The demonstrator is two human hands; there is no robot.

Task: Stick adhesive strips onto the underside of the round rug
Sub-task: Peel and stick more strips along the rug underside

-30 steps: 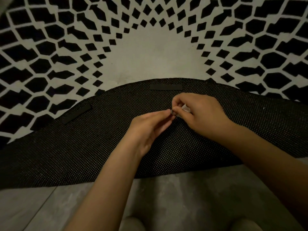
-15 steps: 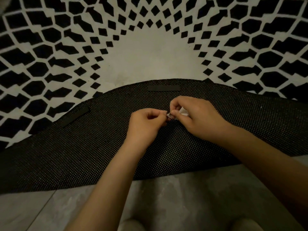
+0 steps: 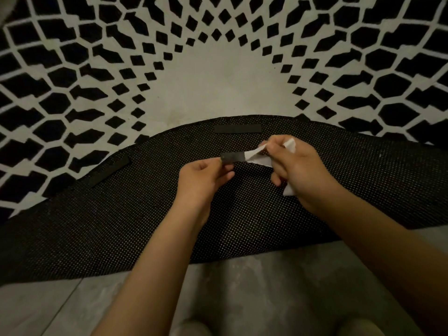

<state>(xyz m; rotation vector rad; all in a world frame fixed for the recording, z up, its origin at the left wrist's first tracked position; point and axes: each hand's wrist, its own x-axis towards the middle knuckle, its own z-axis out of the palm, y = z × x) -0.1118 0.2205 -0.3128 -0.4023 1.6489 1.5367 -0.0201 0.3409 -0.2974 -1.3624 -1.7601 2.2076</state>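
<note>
Newly peeled white backing (image 3: pixel 254 156) pinched by right hand (image 3: pixel 294 166), strip (image 3: pixel 232 157) by left hand (image 3: pixel 203 177), above folded rug (image 3: pixel 121 226).

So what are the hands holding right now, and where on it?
Left hand pinches the dark adhesive strip at its left end; right hand pinches the white backing paper peeling off its right end.

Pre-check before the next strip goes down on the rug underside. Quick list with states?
1. Strip held: ok, left hand pinches its left end.
2. Backing paper off: not ok, right hand pinches it, only part peeled.
3. Rug underside exposed: ok, edge folded over, dotted backing faces up.
4. Earlier strips placed: ok, one near the fold's top edge, one to the left.
5. Free spot for this strip: ok, bare backing to the right.
6. Adhesive clean: cannot tell.
</note>
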